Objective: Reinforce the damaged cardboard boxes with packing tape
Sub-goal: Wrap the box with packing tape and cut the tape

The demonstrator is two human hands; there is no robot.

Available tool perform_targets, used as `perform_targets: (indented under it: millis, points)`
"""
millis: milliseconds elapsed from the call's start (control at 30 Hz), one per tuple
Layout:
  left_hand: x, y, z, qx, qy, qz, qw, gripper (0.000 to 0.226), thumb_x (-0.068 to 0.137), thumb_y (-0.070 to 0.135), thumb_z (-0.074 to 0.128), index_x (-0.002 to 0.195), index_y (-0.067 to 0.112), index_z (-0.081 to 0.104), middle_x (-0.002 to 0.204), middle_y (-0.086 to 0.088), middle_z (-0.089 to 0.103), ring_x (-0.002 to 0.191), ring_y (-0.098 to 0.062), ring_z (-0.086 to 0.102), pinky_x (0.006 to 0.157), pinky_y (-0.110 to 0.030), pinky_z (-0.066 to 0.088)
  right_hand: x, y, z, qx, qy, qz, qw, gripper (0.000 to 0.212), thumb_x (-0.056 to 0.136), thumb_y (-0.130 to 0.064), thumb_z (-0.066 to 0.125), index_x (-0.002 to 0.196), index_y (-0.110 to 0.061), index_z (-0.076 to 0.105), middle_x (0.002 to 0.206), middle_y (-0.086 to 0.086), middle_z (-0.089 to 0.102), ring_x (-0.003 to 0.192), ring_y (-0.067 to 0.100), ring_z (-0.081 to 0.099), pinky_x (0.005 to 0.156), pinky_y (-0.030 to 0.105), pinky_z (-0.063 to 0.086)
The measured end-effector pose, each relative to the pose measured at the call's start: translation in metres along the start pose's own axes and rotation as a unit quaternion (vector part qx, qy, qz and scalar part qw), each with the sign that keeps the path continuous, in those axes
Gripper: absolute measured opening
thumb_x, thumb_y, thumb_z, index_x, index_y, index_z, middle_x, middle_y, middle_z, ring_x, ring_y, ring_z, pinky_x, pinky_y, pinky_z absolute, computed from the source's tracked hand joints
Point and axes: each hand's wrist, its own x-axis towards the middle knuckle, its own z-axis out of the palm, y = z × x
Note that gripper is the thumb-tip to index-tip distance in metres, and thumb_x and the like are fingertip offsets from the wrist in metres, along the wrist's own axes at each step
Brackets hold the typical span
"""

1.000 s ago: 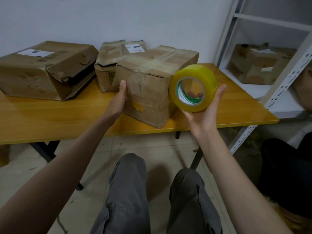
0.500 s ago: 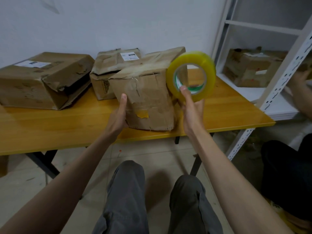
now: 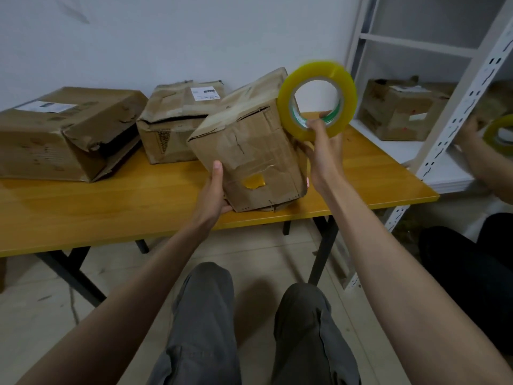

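Room: white wall, orange table [image 3: 83, 215], white shelving [image 3: 444, 140].
Risk: tilted box [image 3: 249, 151] could slip, since only the left hand [image 3: 213, 195] cups its lower corner.
Tape: tape roll [image 3: 317, 98], pinched by the right hand [image 3: 323, 151], sits just right of the box.

White wall [image 3: 166, 37], wooden table [image 3: 111, 212], white shelving [image 3: 455, 112], tiled floor [image 3: 116, 295]

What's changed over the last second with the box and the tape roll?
The left hand has tipped the near box up off the table, gripping its lower corner. The right hand raised the tape roll, fingers now hooked through its core. The two boxes behind stayed put.
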Motion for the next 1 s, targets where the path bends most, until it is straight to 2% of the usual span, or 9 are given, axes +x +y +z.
perform_targets:
  millis: [133,267,367,433,667,733,833,933,1000]
  points:
    - [0.007,-0.003,0.023,-0.021,-0.026,-0.023,0.999,0.086,0.093,0.078,0.023,0.162,0.027,0.016,0.161,-0.007,0.036,0.136,-0.029,0.052,0.078,-0.02,0.055,0.017,-0.013,-0.006,-0.011,0.017,0.004,1.0,0.073,0.073,-0.033,0.069,0.143,-0.026,0.047,0.133,-0.001,0.062,0.124,0.025,0.06,0.104,0.058,0.051]
    - [0.011,-0.006,0.053,-0.088,-0.035,-0.077,0.992,0.084,0.095,0.076,0.021,0.162,0.025,0.013,0.16,-0.016,0.036,0.134,-0.035,0.053,0.082,-0.025,0.053,0.041,-0.024,-0.003,-0.081,0.018,0.001,0.997,0.092,0.071,-0.046,0.067,0.153,-0.022,0.033,0.152,0.004,0.05,0.134,0.024,0.052,0.108,0.051,0.049]
    - [0.006,-0.009,0.075,-0.165,-0.024,-0.117,0.979,0.085,0.096,0.073,0.023,0.161,0.019,0.017,0.157,-0.021,0.04,0.134,-0.037,0.053,0.099,-0.033,0.052,0.034,-0.046,0.003,-0.128,-0.015,-0.035,0.991,0.057,0.091,-0.031,0.062,0.142,-0.016,0.042,0.124,-0.006,0.062,0.103,-0.009,0.058,0.086,0.016,0.052]
    - [0.001,-0.01,0.086,-0.198,-0.027,-0.128,0.971,0.083,0.099,0.069,0.021,0.161,0.014,0.019,0.152,-0.027,0.043,0.133,-0.038,0.053,0.111,-0.041,0.046,0.04,-0.048,0.003,-0.176,-0.028,-0.071,0.982,0.035,0.099,-0.018,0.056,0.132,-0.015,0.046,0.1,-0.012,0.056,0.077,-0.018,0.055,0.067,0.007,0.045]
    - [-0.013,0.002,0.051,-0.011,-0.102,-0.168,0.98,0.071,0.104,0.06,0.025,0.122,0.002,0.062,0.1,-0.018,0.077,0.089,-0.031,0.076,0.081,-0.037,0.062,0.04,-0.05,0.018,-0.278,-0.079,-0.124,0.949,0.028,0.1,-0.027,0.054,0.124,-0.017,0.045,0.082,-0.01,0.049,0.067,-0.004,0.051,0.065,0.025,0.042]
    - [-0.014,0.01,0.031,0.1,-0.082,-0.099,0.987,0.057,0.104,0.053,0.042,0.1,0.005,0.072,0.083,-0.01,0.078,0.074,-0.026,0.075,0.072,-0.033,0.06,0.037,-0.048,0.024,-0.291,-0.099,-0.126,0.943,0.028,0.098,-0.03,0.055,0.121,-0.018,0.044,0.08,-0.01,0.049,0.072,0.005,0.053,0.068,0.03,0.043]
    - [-0.006,0.022,0.002,0.142,0.114,0.155,0.971,0.044,0.1,0.036,0.06,0.066,0.008,0.062,0.057,-0.001,0.06,0.053,-0.01,0.054,0.054,-0.022,0.044,0.034,-0.045,0.037,-0.317,-0.136,-0.142,0.928,0.033,0.094,-0.039,0.055,0.119,-0.021,0.042,0.079,-0.007,0.052,0.074,0.017,0.058,0.068,0.04,0.047]
    - [0.014,0.042,-0.022,0.083,0.153,0.318,0.932,0.025,0.093,0.031,0.069,0.088,0.013,0.052,0.078,0.006,0.052,0.067,0.0,0.049,0.064,-0.017,0.043,0.031,-0.038,0.049,-0.313,-0.162,-0.157,0.922,0.032,0.097,-0.029,0.058,0.12,-0.012,0.042,0.08,-0.002,0.051,0.065,0.006,0.051,0.063,0.027,0.042]
    - [0.038,0.054,-0.031,0.084,0.068,0.303,0.947,0.053,0.083,0.045,0.078,0.121,0.02,0.05,0.112,0.008,0.06,0.099,0.002,0.06,0.087,-0.021,0.05,0.027,-0.034,0.057,-0.339,-0.18,-0.168,0.908,0.031,0.097,-0.026,0.059,0.119,-0.012,0.042,0.081,0.001,0.055,0.063,0.002,0.051,0.056,0.02,0.037]
